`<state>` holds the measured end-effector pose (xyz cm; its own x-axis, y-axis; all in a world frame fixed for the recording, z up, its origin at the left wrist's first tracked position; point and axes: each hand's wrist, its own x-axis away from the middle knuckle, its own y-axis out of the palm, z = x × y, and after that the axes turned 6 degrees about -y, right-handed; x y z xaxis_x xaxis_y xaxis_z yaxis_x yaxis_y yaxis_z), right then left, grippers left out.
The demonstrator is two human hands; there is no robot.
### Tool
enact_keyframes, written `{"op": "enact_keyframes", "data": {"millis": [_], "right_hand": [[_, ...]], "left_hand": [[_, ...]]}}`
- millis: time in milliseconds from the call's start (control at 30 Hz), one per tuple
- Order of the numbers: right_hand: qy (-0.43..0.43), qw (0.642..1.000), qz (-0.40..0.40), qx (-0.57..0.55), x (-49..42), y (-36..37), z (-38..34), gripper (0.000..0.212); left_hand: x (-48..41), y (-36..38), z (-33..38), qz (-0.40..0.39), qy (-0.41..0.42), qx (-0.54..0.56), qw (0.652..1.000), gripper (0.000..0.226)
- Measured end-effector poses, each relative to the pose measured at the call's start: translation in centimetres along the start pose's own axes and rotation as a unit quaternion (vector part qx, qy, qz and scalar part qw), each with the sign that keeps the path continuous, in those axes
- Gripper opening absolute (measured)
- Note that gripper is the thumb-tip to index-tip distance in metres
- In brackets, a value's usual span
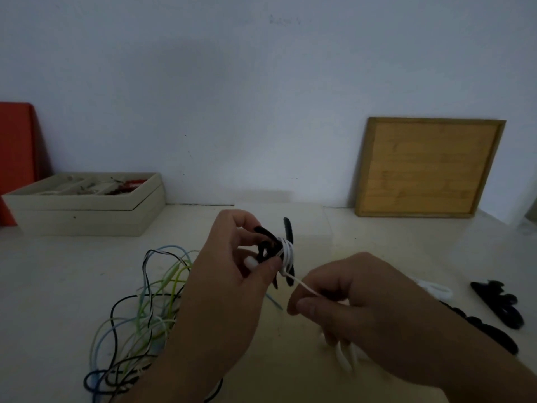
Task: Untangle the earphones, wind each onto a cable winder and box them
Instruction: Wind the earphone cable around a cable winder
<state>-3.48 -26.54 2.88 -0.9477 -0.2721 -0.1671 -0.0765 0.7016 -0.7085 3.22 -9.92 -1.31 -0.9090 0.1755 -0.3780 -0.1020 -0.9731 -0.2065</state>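
My left hand (229, 274) pinches a black cable winder (286, 237) held above the table, with several turns of white earphone cable (287, 254) wrapped round its middle. From the winder a taut white strand runs down to my right hand (357, 303), which pinches it between thumb and fingers. White earbud ends (345, 359) hang below my right hand. A tangle of green, light blue and black earphone cables (139, 315) lies on the table at the left, partly hidden under my left forearm.
A beige box (84, 213) with compartments holding small items stands at the back left, beside a red panel (16, 158). A wooden board (430, 167) leans on the wall at the back right. Spare black winders (499, 303) and a white coil (436, 289) lie at the right.
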Motion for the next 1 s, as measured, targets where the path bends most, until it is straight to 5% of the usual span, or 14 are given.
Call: {"op": "enact_keyframes", "data": {"millis": [300, 400, 500, 767, 1000], "right_hand": [[-0.033, 0.969, 0.240, -0.043, 0.1, -1.2, 0.5, 0.028], [-0.004, 0.956, 0.293, -0.021, 0.0, -1.3, 0.5, 0.030], [0.041, 0.960, 0.278, -0.023, -0.3, -1.1, 1.0, 0.029], [0.080, 0.968, 0.165, -0.173, -0.7, -0.1, 1.3, 0.025], [0.124, 0.922, 0.145, -0.337, -0.4, -1.0, 2.3, 0.032]], "left_hand": [[0.6, 0.0, 0.3, -0.082, 0.060, -0.121, 0.987, 0.036], [0.6, -0.1, 0.7, -0.173, 0.016, -0.052, 0.983, 0.041], [0.7, -0.2, 1.3, -0.249, -0.018, 0.065, 0.966, 0.039], [0.4, -0.1, 1.4, -0.237, -0.043, 0.281, 0.929, 0.033], [-0.3, -0.3, 1.6, -0.061, -0.099, 0.353, 0.928, 0.043]]}}
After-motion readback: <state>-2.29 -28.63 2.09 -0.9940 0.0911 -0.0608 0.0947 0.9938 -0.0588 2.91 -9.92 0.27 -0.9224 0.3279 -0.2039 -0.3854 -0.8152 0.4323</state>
